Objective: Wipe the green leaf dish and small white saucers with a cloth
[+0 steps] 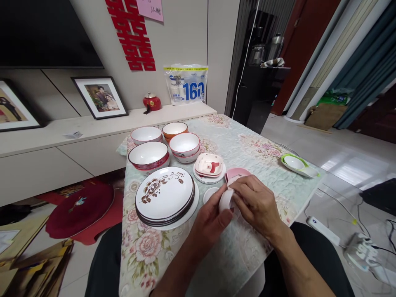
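My left hand (213, 218) is closed around a small white dish (227, 201), tilted up on its edge. My right hand (255, 202) meets it from the right, fingers bent and pressed against the dish; a pale cloth or tissue seems to be under them, mostly hidden. Just beyond my hands lies a pink dish (238, 172). A small white saucer (210, 193) is partly covered by my left hand. Past it, square dishes with a bear picture (209, 165) sit on round white plates (210, 180). Left of my hands is a stack of flower-patterned plates (167, 192).
Several stacked bowls (148, 153) stand at the table's far left. A green-rimmed dish with a small white bowl (294, 163) sits near the right edge. The floral tablecloth (148, 251) covers the table. A low cabinet (136, 117) behind carries framed photos, a red jar and a plastic pack (186, 84).
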Available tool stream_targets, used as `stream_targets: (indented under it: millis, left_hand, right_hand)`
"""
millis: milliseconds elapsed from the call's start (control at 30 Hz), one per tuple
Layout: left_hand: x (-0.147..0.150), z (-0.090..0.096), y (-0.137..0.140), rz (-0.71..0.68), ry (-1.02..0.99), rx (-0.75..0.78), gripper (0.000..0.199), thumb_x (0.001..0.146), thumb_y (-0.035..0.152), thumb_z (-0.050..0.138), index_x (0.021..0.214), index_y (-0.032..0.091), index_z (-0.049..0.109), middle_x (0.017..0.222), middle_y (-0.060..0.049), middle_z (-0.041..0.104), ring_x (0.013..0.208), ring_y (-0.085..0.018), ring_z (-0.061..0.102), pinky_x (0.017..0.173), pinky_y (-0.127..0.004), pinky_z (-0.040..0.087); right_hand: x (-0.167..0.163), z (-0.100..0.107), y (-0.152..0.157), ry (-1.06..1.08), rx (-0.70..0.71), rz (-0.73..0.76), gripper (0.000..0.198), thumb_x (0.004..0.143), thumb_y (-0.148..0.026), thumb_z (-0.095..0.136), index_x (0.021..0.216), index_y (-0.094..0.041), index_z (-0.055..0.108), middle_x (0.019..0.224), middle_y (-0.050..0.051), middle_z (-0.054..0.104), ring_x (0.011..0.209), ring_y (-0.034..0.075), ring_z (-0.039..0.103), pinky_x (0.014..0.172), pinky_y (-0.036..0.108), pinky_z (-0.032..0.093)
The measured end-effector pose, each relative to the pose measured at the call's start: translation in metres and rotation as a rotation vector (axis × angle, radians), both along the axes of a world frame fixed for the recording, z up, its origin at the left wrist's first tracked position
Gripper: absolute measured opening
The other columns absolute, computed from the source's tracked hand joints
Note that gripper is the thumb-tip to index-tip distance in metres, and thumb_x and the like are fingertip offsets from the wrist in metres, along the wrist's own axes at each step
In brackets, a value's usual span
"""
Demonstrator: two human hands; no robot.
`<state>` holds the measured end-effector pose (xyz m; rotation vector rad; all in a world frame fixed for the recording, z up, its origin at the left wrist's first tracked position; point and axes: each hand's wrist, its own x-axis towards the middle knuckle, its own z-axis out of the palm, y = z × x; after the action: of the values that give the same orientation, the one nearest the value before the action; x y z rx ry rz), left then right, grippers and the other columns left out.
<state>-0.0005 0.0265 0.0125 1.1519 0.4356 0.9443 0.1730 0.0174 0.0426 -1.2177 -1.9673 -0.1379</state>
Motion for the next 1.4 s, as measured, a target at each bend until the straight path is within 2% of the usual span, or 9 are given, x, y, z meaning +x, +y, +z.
stream_targets:
  millis: [167,400,500,600,700,800,1000,1233,1400]
  left_hand:
    - [0.002,0.008,0.001,0.041,0.111,-0.055,0.060,0.092,0.046,0.064,0.144,0.018,0.055,0.132,-0.013,0.069,0.113,-0.034,0.067,0.088,-0.044,0.060]
    - [0.003,-0.007,-0.004,0.082,-0.033,0.018,0.077,0.087,0.039,0.073,0.155,0.026,0.038,0.153,-0.014,0.051,0.140,-0.034,0.048,0.115,-0.048,0.040]
    - [0.005,-0.013,-0.004,0.074,-0.035,0.052,0.083,0.087,0.039,0.073,0.157,0.026,0.030,0.156,-0.016,0.047,0.141,-0.034,0.047,0.116,-0.047,0.039]
    - [0.006,-0.015,-0.003,0.190,0.090,0.148,0.071,0.088,0.035,0.071,0.152,0.025,0.040,0.153,-0.017,0.048,0.132,-0.032,0.055,0.106,-0.044,0.050]
    - [0.007,-0.012,-0.001,0.369,0.269,0.287,0.044,0.090,0.028,0.067,0.133,0.022,0.061,0.131,-0.015,0.061,0.109,-0.027,0.065,0.085,-0.036,0.059]
    - [0.010,-0.009,-0.001,0.409,0.337,0.325,0.038,0.089,0.022,0.063,0.127,0.022,0.066,0.108,-0.010,0.065,0.091,-0.021,0.065,0.071,-0.030,0.060]
    - [0.015,-0.009,-0.004,0.444,0.199,0.121,0.040,0.086,0.021,0.065,0.125,0.023,0.068,0.108,-0.007,0.065,0.098,-0.020,0.065,0.079,-0.027,0.058]
    - [0.011,-0.004,0.000,0.490,-0.026,-0.211,0.050,0.080,0.026,0.076,0.128,0.020,0.065,0.129,-0.009,0.069,0.120,-0.027,0.063,0.103,-0.039,0.051]
    - [0.009,0.002,0.003,0.409,-0.163,-0.355,0.052,0.079,0.028,0.078,0.128,0.019,0.065,0.127,-0.009,0.072,0.115,-0.029,0.067,0.095,-0.043,0.057]
  right_hand:
    - [-0.004,0.004,-0.005,-0.074,0.089,-0.001,0.020,0.094,-0.011,0.052,0.104,-0.018,0.068,0.095,0.010,0.067,0.086,0.023,0.060,0.075,0.039,0.051]
    - [0.004,0.000,0.005,0.193,-0.192,0.090,0.017,0.095,-0.016,0.056,0.103,-0.023,0.069,0.085,0.004,0.066,0.084,0.019,0.063,0.071,0.033,0.051]
    - [0.006,-0.003,0.006,0.173,-0.197,0.058,0.015,0.096,-0.016,0.056,0.100,-0.023,0.069,0.085,0.004,0.066,0.083,0.019,0.062,0.072,0.033,0.051]
    - [0.007,-0.004,0.004,0.064,-0.098,-0.065,0.015,0.096,-0.015,0.053,0.097,-0.020,0.067,0.089,0.007,0.065,0.085,0.021,0.061,0.073,0.035,0.050]
    - [0.006,-0.002,0.002,-0.046,-0.011,-0.157,0.015,0.096,-0.014,0.052,0.096,-0.018,0.066,0.090,0.009,0.065,0.089,0.023,0.062,0.074,0.037,0.051]
    - [0.002,0.000,0.000,-0.109,0.036,-0.165,0.014,0.096,-0.013,0.052,0.095,-0.017,0.065,0.089,0.010,0.066,0.090,0.024,0.062,0.076,0.037,0.051]
    - [-0.003,-0.001,0.000,-0.005,-0.067,-0.194,0.015,0.098,-0.022,0.052,0.095,-0.018,0.066,0.088,0.009,0.064,0.084,0.023,0.062,0.072,0.035,0.049]
    - [0.003,-0.001,-0.003,0.044,-0.482,-0.068,0.032,0.101,-0.031,0.050,0.071,-0.021,0.054,0.071,0.001,0.058,0.066,0.017,0.056,0.062,0.031,0.043]
    - [0.002,0.010,-0.009,0.177,-0.277,-0.129,0.023,0.103,-0.024,0.046,0.083,-0.021,0.059,0.084,0.005,0.059,0.080,0.019,0.058,0.069,0.032,0.046]
